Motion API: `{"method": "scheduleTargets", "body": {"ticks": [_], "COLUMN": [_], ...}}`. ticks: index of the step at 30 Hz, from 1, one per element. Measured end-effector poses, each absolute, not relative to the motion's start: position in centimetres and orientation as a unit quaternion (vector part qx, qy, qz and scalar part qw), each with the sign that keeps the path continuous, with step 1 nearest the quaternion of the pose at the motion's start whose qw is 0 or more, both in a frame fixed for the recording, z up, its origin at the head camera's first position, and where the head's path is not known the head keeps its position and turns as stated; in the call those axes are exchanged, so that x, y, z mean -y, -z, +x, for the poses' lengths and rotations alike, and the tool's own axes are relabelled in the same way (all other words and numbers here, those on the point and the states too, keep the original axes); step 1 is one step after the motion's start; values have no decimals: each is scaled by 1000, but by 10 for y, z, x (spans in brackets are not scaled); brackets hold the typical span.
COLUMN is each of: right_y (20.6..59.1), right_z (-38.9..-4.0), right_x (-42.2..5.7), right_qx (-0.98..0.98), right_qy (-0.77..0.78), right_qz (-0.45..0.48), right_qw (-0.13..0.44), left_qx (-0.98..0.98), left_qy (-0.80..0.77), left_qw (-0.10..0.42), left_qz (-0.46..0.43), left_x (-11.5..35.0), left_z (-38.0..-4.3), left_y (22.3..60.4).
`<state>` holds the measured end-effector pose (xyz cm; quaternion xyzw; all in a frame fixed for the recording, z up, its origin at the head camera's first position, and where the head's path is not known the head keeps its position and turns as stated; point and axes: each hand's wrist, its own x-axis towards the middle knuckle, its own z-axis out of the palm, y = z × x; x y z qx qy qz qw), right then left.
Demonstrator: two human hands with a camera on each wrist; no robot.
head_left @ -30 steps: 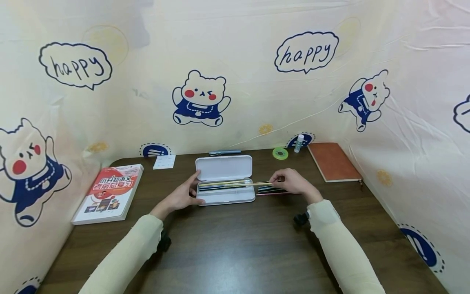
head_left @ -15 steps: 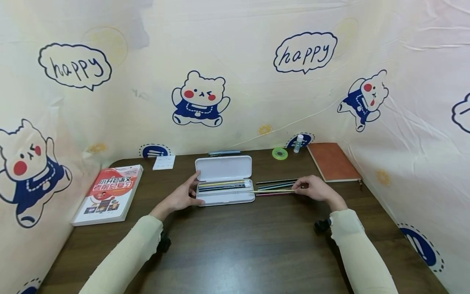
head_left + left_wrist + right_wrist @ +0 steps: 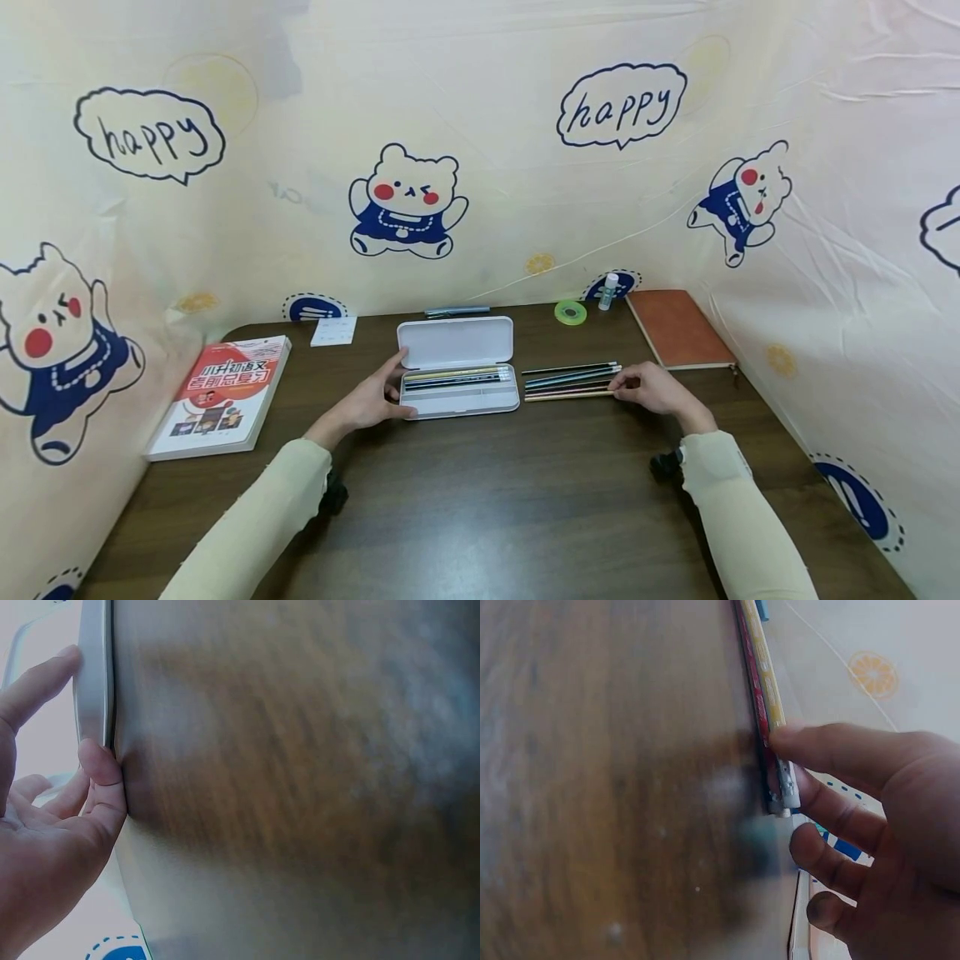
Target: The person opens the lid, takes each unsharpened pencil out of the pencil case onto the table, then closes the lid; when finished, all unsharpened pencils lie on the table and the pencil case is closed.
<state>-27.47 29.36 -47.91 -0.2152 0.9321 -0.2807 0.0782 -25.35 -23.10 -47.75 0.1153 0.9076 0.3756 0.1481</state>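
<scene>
A white pencil case [image 3: 461, 406] lies with its lid raised in the head view, several pencils [image 3: 456, 380] along its back part. My left hand [image 3: 367, 406] holds its left end, thumb at the front corner and a finger up by the lid; the left wrist view shows fingertips against the case's side [image 3: 94, 697]. To the right of the case, my right hand [image 3: 654, 390] pinches the end of a yellow pencil [image 3: 566, 397]. In the right wrist view this yellow pencil [image 3: 763, 660] lies beside a red pencil [image 3: 759, 705]. Other dark and blue pencils [image 3: 570, 379] lie just behind.
Behind the case lie blue pens [image 3: 457, 312]. Green tape [image 3: 570, 313], a glue stick [image 3: 608, 292] and a brown notebook [image 3: 681, 329] are at the back right. A white paper [image 3: 333, 331] and a thick book [image 3: 221, 396] are on the left of the table [image 3: 480, 508].
My right hand has moved right and toward me, drawing the yellow pencil out of the case and down to the front of the other pencils. The left hand has stayed on the case.
</scene>
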Motion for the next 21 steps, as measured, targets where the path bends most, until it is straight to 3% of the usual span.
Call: {"method": "scheduleTargets", "body": {"ticks": [21], "right_y": [466], "right_z": [-279], "right_x": [-273], "right_qx": [-934], "right_qy": [293], "right_qz": [-191], "right_qw": [71], "left_qx": [-906], "left_qy": [-379], "left_qw": [150], "left_qz": [113], "left_x": [232], "left_z": [-255], "left_y": [480]}}
